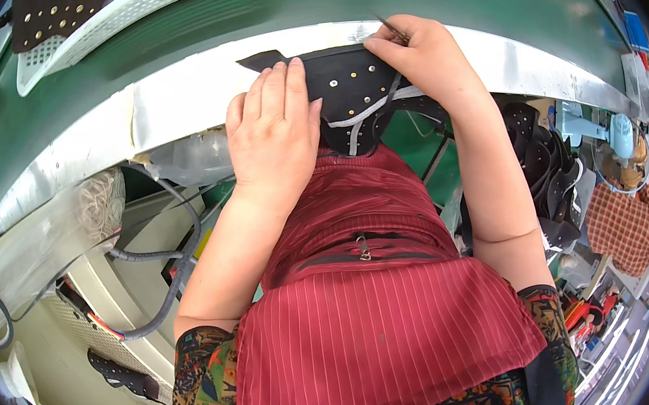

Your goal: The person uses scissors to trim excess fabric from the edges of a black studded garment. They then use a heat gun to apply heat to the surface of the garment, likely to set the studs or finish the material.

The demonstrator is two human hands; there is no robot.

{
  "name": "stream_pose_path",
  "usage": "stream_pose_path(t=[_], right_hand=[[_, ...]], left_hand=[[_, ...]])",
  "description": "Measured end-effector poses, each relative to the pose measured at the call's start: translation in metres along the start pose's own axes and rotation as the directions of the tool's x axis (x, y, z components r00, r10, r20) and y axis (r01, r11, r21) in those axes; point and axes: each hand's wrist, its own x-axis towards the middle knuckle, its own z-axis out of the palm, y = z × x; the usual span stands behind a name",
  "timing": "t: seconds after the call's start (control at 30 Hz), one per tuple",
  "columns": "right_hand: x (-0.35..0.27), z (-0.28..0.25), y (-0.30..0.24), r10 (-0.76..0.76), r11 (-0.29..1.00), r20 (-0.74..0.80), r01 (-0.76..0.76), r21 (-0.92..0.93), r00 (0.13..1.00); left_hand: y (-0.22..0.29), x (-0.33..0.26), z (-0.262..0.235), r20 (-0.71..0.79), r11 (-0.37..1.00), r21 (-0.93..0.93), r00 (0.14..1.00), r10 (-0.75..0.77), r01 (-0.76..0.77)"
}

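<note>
A black studded piece (345, 82), which looks like a shoe upper, lies over the near metal edge of the bench. Small silver and gold-coloured studs dot it, and grey trim runs along its lower edge, which hangs toward my lap. My left hand (272, 117) rests on its left side with the fingers stretched out flat. A pointed black flap (262, 60) sticks out beyond those fingertips. At the upper right corner of the piece, my right hand (421, 54) is closed in a pinch on a thin dark pointed tool (393, 31); its exact kind is hidden by the fingers.
A green belt-like surface (304, 5) runs behind the metal edge (179, 95). At the far left stands a white perforated basket (123, 19) with a brown studded piece (52, 21). Black pieces (547, 171) hang in a bunch at right, near a light blue fan (620, 136).
</note>
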Motion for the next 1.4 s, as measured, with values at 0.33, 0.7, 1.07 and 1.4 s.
stream_pose_path(t=[0.33, 0.7, 1.07, 1.4], right_hand=[[-0.001, 0.001, -0.004, 0.017, 0.994, -0.020, -0.019, -0.108, 1.000], [-0.001, 0.003, -0.004, -0.039, 0.992, -0.062, 0.031, -0.126, 0.997], [-0.001, 0.003, -0.005, -0.077, 0.974, -0.051, 0.064, -0.217, 0.996], [0.001, -0.014, -0.006, -0.038, 0.993, 0.087, 0.047, -0.109, 0.995]], left_hand=[[0.004, 0.005, -0.001, 0.053, 0.997, 0.072, 0.998, 0.015, -0.019], [0.010, 0.019, -0.008, 0.134, 0.988, 0.130, 0.988, 0.071, -0.089], [0.017, 0.039, -0.020, 0.294, 0.941, 0.260, 0.946, 0.136, -0.216], [0.034, 0.038, 0.012, 0.119, 0.956, -0.132, 0.953, 0.277, -0.261]])
